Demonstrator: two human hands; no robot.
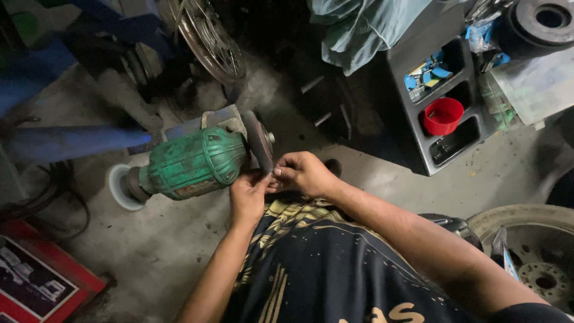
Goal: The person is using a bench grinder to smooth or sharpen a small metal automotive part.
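Both hands meet at the grinding wheel (259, 141) of the green bench grinder (192, 162), which sits on the concrete floor (179, 233). Left hand (248, 194) & right hand (304, 172) fingers pinch something small at the wheel's edge; can't tell what. Best keep pads clear of the rim, grip firm, wrists braced vs. body.

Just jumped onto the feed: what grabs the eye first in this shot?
The green bench grinder at centre left stands out, its dark wheel facing the person. Both hands meet right at that wheel: the left hand below it and the right hand beside it, fingers pinched together on something too small to make out. A red cup glows in a dark tray at upper right.
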